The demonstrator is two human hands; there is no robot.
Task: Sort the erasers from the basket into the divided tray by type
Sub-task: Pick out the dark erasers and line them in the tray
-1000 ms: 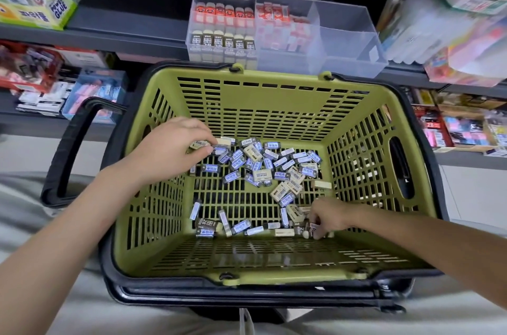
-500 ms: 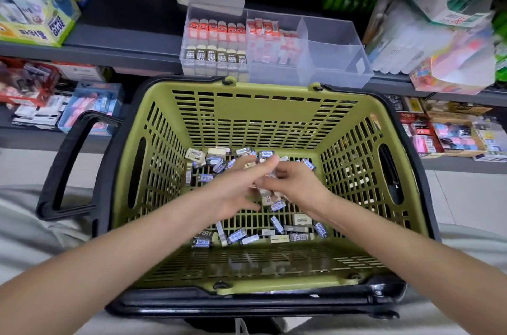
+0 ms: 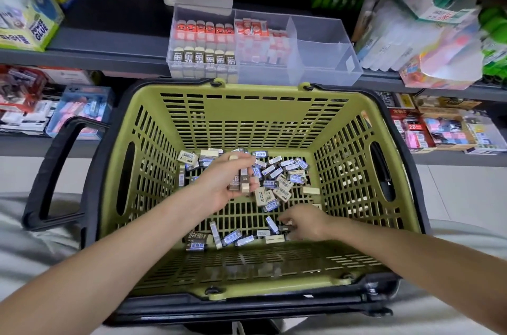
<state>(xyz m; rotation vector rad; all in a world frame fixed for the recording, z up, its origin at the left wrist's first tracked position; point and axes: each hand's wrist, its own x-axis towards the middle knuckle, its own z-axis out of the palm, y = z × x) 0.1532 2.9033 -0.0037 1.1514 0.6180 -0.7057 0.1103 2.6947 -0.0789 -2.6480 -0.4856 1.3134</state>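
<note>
Gripping brown-sleeved 2B erasers (image 3: 241, 181), left hand (image 3: 225, 183) above basket (image 3: 247, 104).

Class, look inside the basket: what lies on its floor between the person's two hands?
In the head view, loose erasers on the basket floor lie between left hand and right hand.

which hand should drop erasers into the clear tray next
Probably the left hand: it already holds a few brown 2B erasers, raised above the basket floor and nearer the divided tray. The right hand is low by the near wall, reaching among loose erasers.
</note>
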